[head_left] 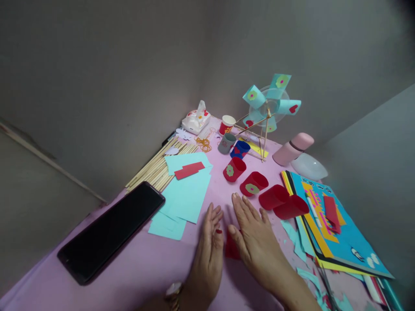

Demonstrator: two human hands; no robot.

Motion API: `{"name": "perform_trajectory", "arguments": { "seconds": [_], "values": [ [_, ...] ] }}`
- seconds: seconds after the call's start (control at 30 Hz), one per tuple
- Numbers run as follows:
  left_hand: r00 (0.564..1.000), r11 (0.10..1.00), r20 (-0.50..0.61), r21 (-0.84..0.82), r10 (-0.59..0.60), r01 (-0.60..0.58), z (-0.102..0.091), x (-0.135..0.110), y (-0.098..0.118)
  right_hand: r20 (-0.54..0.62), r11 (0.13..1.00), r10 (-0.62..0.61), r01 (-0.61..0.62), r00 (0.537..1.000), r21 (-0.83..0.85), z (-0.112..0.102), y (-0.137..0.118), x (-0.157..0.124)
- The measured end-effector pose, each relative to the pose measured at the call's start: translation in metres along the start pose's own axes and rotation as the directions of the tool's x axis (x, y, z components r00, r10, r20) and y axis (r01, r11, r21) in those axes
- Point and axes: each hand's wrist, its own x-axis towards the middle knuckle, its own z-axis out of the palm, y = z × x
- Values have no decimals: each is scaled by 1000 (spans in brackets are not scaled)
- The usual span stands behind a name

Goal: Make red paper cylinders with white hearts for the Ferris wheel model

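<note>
Matt paper, plain wood, some gloss
Rolled red paper tubes (274, 198) and flat pale-turquoise paper sheets (188, 196) look matt and smooth; thin straw-coloured wooden sticks (152, 170) look unvarnished; the long black rectangular device (112, 233) has a glossy, glass-like front; the rounded white bowl (310, 167) looks glossy.

So this pink table (136, 270) has a black-screened device (112, 233) lower left, sticks (151, 168) left of centre, red paper cylinders (274, 198) right of centre.

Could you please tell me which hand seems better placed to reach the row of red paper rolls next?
The right hand, I would judge: its fingertips lie close to the red paper rolls. The left hand is farther from them, on the side of the turquoise sheets.
</note>
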Motion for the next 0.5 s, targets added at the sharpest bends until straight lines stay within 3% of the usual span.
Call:
{"name": "perform_trajectory", "arguments": {
  "seconds": [0.27,0.5],
  "values": [
    [1000,1000,16,-10,2,-2,0,0,0,-34,996,-7,10,999,93,0,2,-2],
    [1000,999,19,53,-12,11,-1,1,5,-246,960,31,39,969,276,-11,17,-16]
  ]
}}
